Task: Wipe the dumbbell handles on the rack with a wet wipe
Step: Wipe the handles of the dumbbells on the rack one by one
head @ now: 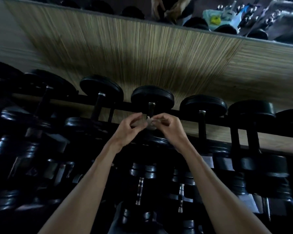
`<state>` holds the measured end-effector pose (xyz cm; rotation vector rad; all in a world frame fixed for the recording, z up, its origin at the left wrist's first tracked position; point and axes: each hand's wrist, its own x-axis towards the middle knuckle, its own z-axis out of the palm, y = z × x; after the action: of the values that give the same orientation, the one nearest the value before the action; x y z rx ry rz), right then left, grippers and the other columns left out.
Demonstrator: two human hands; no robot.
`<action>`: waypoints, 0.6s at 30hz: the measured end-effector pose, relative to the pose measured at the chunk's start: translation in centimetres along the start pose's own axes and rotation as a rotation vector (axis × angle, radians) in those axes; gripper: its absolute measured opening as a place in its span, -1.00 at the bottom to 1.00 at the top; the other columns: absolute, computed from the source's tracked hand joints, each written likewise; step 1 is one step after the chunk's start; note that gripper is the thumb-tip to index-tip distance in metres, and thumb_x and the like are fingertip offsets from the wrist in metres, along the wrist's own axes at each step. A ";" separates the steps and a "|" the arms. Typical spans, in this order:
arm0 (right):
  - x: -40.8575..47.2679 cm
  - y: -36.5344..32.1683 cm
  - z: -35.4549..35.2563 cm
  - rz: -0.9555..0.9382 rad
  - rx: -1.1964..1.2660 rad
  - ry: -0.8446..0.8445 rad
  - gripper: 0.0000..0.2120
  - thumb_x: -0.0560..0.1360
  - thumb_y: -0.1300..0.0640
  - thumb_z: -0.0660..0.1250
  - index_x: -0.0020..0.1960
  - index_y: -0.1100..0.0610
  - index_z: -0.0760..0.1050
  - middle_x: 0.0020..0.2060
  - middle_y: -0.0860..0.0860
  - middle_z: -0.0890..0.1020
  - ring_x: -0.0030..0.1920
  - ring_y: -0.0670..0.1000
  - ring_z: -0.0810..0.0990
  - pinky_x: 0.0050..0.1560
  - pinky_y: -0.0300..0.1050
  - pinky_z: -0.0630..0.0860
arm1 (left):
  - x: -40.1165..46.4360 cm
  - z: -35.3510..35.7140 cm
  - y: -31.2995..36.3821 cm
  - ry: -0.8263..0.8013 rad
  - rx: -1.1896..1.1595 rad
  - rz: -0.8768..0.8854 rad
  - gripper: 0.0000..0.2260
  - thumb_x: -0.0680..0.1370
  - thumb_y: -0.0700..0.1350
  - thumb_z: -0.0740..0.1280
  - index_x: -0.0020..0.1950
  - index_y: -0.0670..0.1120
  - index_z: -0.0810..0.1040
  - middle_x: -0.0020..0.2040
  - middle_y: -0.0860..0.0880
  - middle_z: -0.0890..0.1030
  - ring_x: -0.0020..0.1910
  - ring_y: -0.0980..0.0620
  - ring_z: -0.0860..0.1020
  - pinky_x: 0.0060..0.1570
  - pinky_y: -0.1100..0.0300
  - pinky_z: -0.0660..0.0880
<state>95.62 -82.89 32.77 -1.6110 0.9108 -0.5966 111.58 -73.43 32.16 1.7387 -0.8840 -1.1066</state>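
A small crumpled white wet wipe sits between my two hands, just in front of the middle dumbbell's metal handle on the top row of the black rack. My right hand pinches the wipe with curled fingers. My left hand has its fingers curled toward the wipe, fingertips at its left edge; whether it grips the wipe is unclear. The lower part of that handle is hidden behind the wipe and hands.
Black dumbbells fill the top row: one left, one right, another further right. Lower rows hold smaller dumbbells with chrome handles. A wood-grain wall panel rises behind, with a mirror above.
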 end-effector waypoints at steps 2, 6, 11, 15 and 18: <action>-0.7 -1.1 0.4 -0.044 0.047 -0.024 -0.94 0.52 0.20 0.45 -0.01 0.13 0.65 -0.11 0.00 0.72 -0.05 -0.08 0.68 -0.03 -0.26 0.56 | -1.1 -0.5 0.9 -0.030 -0.002 0.051 -0.47 0.52 0.02 0.44 0.45 -0.05 0.42 0.32 0.06 0.54 0.31 0.19 0.48 0.30 0.25 0.40; -1.4 -3.1 1.1 -0.065 0.130 -0.072 -0.93 0.55 0.19 0.42 0.02 0.13 0.65 -0.14 -0.04 0.72 -0.08 -0.09 0.69 -0.11 -0.27 0.57 | -2.6 -1.4 2.8 0.000 -0.102 0.108 -0.65 0.51 -0.17 0.47 0.28 -0.16 0.56 0.14 -0.04 0.66 0.09 0.18 0.63 0.11 0.31 0.54; -0.7 -3.4 3.2 -0.098 0.056 -0.002 -0.91 0.55 0.21 0.41 0.03 0.09 0.65 -0.19 -0.09 0.69 -0.10 -0.12 0.67 -0.08 -0.26 0.55 | -3.4 -4.0 3.0 0.166 -0.012 0.116 -0.83 0.51 -0.15 0.48 0.06 -0.18 0.66 -0.04 -0.10 0.70 -0.03 0.06 0.65 -0.08 0.37 0.53; 0.4 -2.8 7.4 -0.112 -0.103 0.036 -0.90 0.57 0.21 0.38 0.04 0.08 0.64 -0.18 -0.15 0.67 -0.12 -0.23 0.64 -0.08 -0.30 0.53 | -2.6 -8.7 1.6 0.424 0.186 0.136 -0.89 0.53 -0.12 0.45 -0.05 -0.17 0.66 -0.20 0.00 0.64 -0.17 0.14 0.57 -0.17 0.29 0.46; 0.5 -2.8 11.8 -0.113 -0.198 -0.033 -0.91 0.58 0.14 0.35 0.02 0.02 0.62 -0.14 -0.19 0.64 -0.06 -0.25 0.61 -0.05 -0.40 0.50 | -1.7 -13.0 0.6 0.582 0.345 0.141 -0.85 0.56 -0.14 0.41 -0.15 -0.20 0.62 -0.31 0.02 0.57 -0.32 0.18 0.48 -0.33 0.42 0.35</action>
<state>105.85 -76.35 32.63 -1.8541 0.8806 -0.5704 122.96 -68.37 36.16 2.0847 -0.8352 -0.3231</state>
